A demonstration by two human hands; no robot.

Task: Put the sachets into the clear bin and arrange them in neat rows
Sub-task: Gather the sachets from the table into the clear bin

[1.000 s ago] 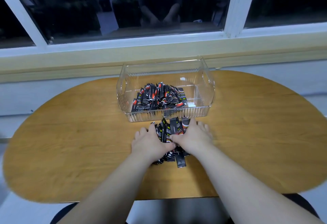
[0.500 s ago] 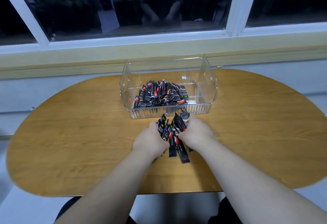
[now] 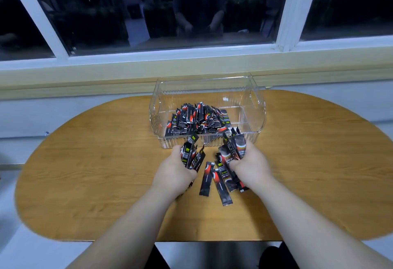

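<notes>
A clear plastic bin [image 3: 256,107] stands at the back middle of the wooden table and holds a loose heap of black-and-red sachets [image 3: 197,120] in its left half. Just in front of the bin, my left hand [image 3: 173,173] grips a bundle of sachets [image 3: 191,155]. My right hand [image 3: 249,165] grips a second bundle [image 3: 236,148], which reaches up to the bin's front wall. Between the two hands several loose sachets [image 3: 214,181] lie flat on the table.
The oval wooden table [image 3: 85,173] sits against a wall with a window sill [image 3: 106,73] close behind the bin. The right half of the bin holds nothing. Dark window panes reflect a person.
My hands have pulled apart, each lifting its own bundle out of the single pile they held together. Several sachets now lie uncovered on the table between them.
</notes>
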